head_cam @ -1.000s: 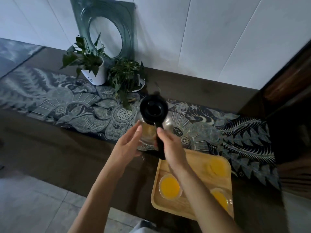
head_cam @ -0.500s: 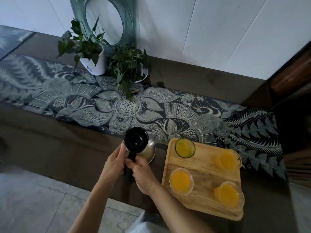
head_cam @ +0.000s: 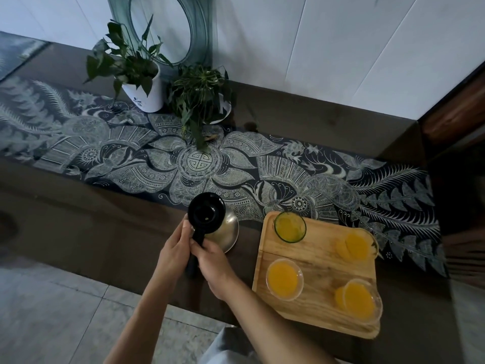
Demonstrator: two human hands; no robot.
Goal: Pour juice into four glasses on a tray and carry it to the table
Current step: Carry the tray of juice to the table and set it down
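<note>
A glass jug (head_cam: pixel 227 232) with a black lid and black handle stands upright on the dark counter, left of a wooden tray (head_cam: pixel 319 261). My right hand (head_cam: pixel 214 261) grips the jug's handle. My left hand (head_cam: pixel 174 252) rests against the handle from the left side. On the tray stand several glasses of orange juice: a green-rimmed glass (head_cam: pixel 290 227) at the back left, a clear glass (head_cam: pixel 284 279) at the front left, one at the back right (head_cam: pixel 357 245) and one at the front right (head_cam: pixel 360 300).
A patterned dark runner (head_cam: pixel 147 158) lies along the counter. Two potted plants, one in a white pot (head_cam: pixel 145 93) and a smaller one (head_cam: pixel 202 95), stand at the back by a round-holed glass ornament (head_cam: pixel 204 35). Tiled floor (head_cam: pixel 52 311) lies below the counter's front edge.
The jug came down from over the tray and moved left, and now stands on the counter. Both hands stayed on its handle. The green-rimmed glass has come into sight.
</note>
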